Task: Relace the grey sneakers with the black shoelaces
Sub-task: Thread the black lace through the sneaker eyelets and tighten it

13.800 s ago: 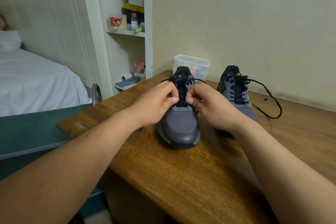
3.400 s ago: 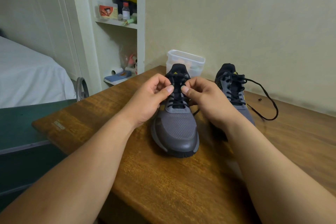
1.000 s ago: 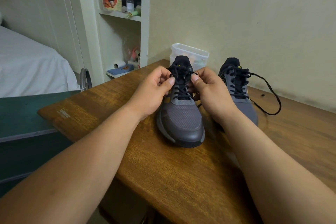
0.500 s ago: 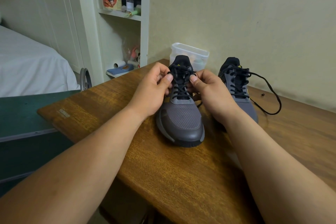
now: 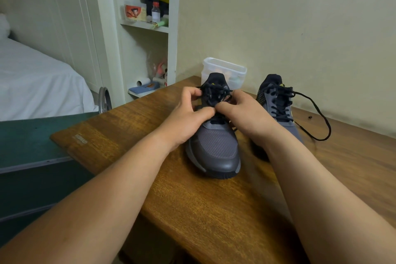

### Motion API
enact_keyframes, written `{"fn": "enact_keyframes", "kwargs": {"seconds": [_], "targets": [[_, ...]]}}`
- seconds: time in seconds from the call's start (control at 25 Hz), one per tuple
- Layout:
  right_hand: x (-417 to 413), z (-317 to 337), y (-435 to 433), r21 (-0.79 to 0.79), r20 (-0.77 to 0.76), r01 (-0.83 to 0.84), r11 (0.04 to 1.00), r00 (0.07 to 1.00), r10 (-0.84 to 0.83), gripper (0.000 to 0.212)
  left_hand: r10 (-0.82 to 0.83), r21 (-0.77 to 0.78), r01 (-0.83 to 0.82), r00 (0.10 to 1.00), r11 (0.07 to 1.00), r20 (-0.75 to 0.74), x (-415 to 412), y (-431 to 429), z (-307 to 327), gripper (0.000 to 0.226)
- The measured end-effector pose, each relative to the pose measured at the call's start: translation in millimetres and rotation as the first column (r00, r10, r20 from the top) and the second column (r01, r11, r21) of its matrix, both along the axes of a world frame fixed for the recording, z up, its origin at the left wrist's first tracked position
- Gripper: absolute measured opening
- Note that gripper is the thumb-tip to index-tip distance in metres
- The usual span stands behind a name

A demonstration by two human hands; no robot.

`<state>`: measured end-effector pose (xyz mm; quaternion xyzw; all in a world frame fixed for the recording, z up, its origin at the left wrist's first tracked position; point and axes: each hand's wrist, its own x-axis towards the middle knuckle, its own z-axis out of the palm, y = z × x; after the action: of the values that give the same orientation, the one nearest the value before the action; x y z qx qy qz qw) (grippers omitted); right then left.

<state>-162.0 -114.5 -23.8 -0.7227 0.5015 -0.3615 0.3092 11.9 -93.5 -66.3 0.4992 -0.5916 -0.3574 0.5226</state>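
Open tabletop (image 5: 192,210) spreads in front and left of the near grey sneaker (image 5: 214,148). The left hand (image 5: 186,120) and right hand (image 5: 246,113) crowd over it, gripping its black shoelace (image 5: 214,94). A plastic container (image 5: 225,68) stands behind it against the wall (image 5: 278,28). To its right, the second sneaker (image 5: 278,111) trails a loose lace (image 5: 329,128).

a wooden table (image 5: 192,210) is carrying a grey sneaker (image 5: 216,148) at centre, a second sneaker (image 5: 282,113) at two o'clock, a clear tub (image 5: 225,69) at twelve.

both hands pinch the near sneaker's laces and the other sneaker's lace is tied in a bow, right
No bow: the head view shows the lace of the other sneaker untied, looping loose over the table. The left hand and right hand do pinch the laces of the near sneaker.
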Motion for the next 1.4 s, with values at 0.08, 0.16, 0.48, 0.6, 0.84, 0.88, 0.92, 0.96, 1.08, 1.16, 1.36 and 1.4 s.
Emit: {"fn": "enact_keyframes", "kwargs": {"seconds": [0.08,0.16,0.48,0.6,0.84,0.88,0.92,0.96,1.08,1.16,1.36,1.4], "targets": [[1,1,2,-0.016,-0.025,0.002,1.0,1.0,-0.002,0.028,0.044,0.026,-0.044,0.999,0.999,0.004,-6,1,6,0.055],[-1,2,2,-0.011,-0.022,-0.002,1.0,1.0,0.002,0.032,0.116,0.02,-0.117,0.993,0.993,0.028,-13,4,11,0.048],[-6,4,1,0.031,-0.016,-0.022,0.999,1.0,0.023,0.038,0.233,0.034,-0.242,0.959,0.97,0.164,-20,5,16,0.05],[-6,4,-3,0.099,-0.015,-0.046,0.994,0.999,0.047,0.046,0.202,0.143,-0.236,0.955,0.961,0.216,-10,1,27,0.052],[-3,3,-4,0.078,0.042,-0.045,0.996,0.998,0.042,0.015,0.212,0.102,-0.252,0.932,0.962,0.295,-6,6,28,0.042],[-3,3,-2,0.088,0.059,-0.045,0.995,0.997,0.04,0.015,0.198,0.099,-0.234,0.938,0.967,0.283,-5,7,26,0.041],[-5,4,-1,0.108,0.072,-0.051,0.993,0.996,0.043,0.017,0.171,0.099,-0.204,0.947,0.974,0.272,-2,7,25,0.041],[-6,6,1,0.144,0.081,-0.067,0.987,0.995,0.055,0.021,0.132,0.111,-0.166,0.956,0.98,0.263,0,9,23,0.043],[-11,15,7,0.26,0.057,-0.157,0.953,0.988,0.147,0.02,0.029,0.177,-0.072,0.971,0.982,0.237,4,15,21,0.042],[-13,17,8,0.264,-0.022,-0.201,0.943,0.976,0.215,0.022,0.007,0.232,-0.067,0.969,0.971,0.249,4,13,26,0.048],[-10,16,9,0.183,-0.056,-0.211,0.96,0.973,0.224,0.011,0.01,0.219,-0.119,0.897,0.968,0.443,-1,10,36,0.066],[-10,16,10,0.183,-0.043,-0.218,0.959,0.972,0.229,0.006,0.014,0.204,-0.118,0.894,0.972,0.449,-1,12,34,0.065]]}}
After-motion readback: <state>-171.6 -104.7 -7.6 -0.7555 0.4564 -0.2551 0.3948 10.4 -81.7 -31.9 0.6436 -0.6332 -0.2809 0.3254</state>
